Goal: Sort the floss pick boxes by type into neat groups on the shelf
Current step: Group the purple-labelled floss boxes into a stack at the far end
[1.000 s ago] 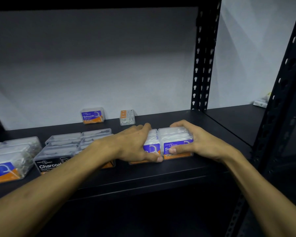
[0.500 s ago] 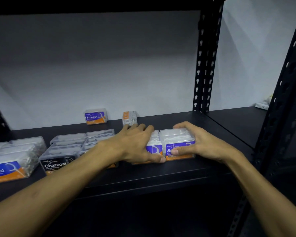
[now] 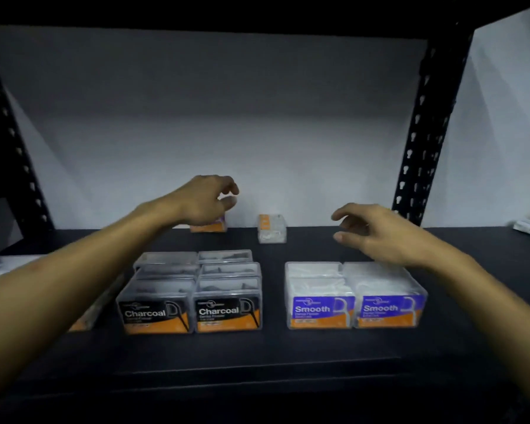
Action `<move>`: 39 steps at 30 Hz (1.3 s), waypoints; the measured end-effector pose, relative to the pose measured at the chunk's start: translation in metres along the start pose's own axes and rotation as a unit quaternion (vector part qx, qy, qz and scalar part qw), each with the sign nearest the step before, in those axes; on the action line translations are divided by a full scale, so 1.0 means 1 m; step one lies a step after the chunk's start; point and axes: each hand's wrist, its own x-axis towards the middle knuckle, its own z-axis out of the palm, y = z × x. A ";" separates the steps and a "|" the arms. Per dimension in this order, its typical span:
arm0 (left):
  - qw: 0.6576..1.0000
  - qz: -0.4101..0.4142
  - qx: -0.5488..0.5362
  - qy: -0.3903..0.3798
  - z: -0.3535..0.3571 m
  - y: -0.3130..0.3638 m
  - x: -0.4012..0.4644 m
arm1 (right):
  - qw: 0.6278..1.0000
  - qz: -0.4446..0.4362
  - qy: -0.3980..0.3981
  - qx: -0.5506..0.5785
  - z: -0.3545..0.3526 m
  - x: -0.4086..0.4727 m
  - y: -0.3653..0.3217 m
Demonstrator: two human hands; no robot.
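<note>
Left hand curls over a far clear purple-and-orange floss box, grip uncertain; right hand hovers open, empty, above the black shelf.

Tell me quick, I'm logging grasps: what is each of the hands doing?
Left hand: closing over the back Smooth box; grip cannot be told.
Right hand: open, holding nothing.
</note>
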 end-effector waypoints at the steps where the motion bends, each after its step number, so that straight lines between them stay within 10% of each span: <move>1: 1.000 -0.021 0.007 -0.017 0.002 -0.016 0.009 | 0.999 -0.005 -0.032 -0.033 0.008 0.018 -0.007; 9: 0.989 -0.073 0.076 -0.104 0.035 -0.080 0.045 | 0.932 -0.098 -0.204 -0.284 0.050 0.136 -0.022; 18: 0.993 -0.028 0.097 -0.060 0.055 -0.095 0.058 | 0.849 -0.227 -0.191 -0.437 0.086 0.174 -0.027; 27: 0.993 -0.015 0.062 -0.100 0.045 -0.080 0.055 | 0.913 -0.069 -0.302 -0.267 0.044 0.149 -0.011; 39: 0.987 0.062 -0.004 -0.146 0.050 0.024 0.061 | 0.991 0.020 -0.128 -0.024 -0.012 0.035 0.092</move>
